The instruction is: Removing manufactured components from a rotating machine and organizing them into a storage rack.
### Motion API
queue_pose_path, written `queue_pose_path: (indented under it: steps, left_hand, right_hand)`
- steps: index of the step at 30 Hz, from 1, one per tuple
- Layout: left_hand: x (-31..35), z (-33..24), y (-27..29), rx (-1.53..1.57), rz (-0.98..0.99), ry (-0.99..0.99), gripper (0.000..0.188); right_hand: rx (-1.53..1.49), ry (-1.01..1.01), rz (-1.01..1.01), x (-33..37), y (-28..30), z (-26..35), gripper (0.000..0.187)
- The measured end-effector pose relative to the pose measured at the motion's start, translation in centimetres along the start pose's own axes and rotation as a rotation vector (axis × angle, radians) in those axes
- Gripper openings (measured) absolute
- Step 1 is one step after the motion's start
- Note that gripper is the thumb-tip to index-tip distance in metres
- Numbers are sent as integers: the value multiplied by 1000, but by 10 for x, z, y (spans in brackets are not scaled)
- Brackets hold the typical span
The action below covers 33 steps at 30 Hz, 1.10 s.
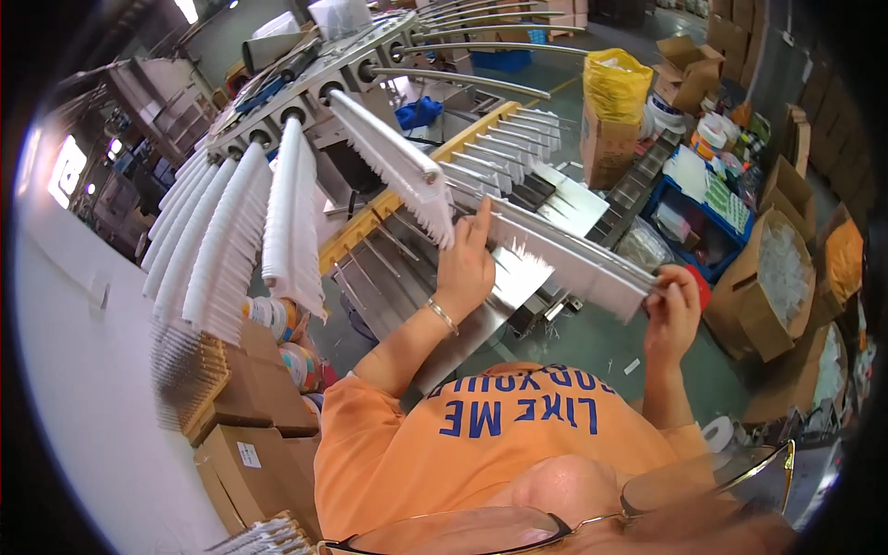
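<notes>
In front of me a metal rod with a row of thin white pieces hanging from it (pixel 573 261) spans between my two hands. My left hand (pixel 467 268) is at its left end, index finger stretched up along it and the other fingers bent. At the other end my right hand (pixel 673 313) grips the rod with fingers and thumb. Just left of my left hand, another rod packed with white pieces (pixel 393 153) sticks out from the machine's metal head (pixel 305 97). The kind of white piece cannot be made out.
More loaded white rods (pixel 227 236) fan out at the left; bare metal rods (pixel 499 46) reach right. A yellow rack (pixel 379 217) with metal pins stands beyond my hands. At the right are a blue crate (pixel 703 245), open cartons (pixel 754 305) and a yellow bag (pixel 615 83) on a box.
</notes>
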<state>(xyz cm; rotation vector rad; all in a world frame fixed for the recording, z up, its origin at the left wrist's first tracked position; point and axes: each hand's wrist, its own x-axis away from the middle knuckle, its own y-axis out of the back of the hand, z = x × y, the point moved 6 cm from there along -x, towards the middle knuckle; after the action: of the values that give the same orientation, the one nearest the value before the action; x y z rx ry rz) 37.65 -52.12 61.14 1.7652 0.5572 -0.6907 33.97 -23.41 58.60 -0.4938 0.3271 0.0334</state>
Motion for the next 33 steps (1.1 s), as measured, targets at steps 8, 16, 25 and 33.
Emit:
queue_pose_path:
  steps: [8,16,25,33]
  left_hand:
    - [-35,-100,27,314,-35,-513,33]
    - [-59,-154,-19,435,310,-620,14]
    - [-83,-69,18,192,-110,-243,24]
    - [-66,-32,-29,1305,139,331,15]
  right_hand:
    - [-97,93,-204,5,44,-10,20]
    - [-117,136,-177,19,28,-6,18]
    - [-116,218,-312,26,69,21,19]
    - [-132,223,-176,10,69,38,20]
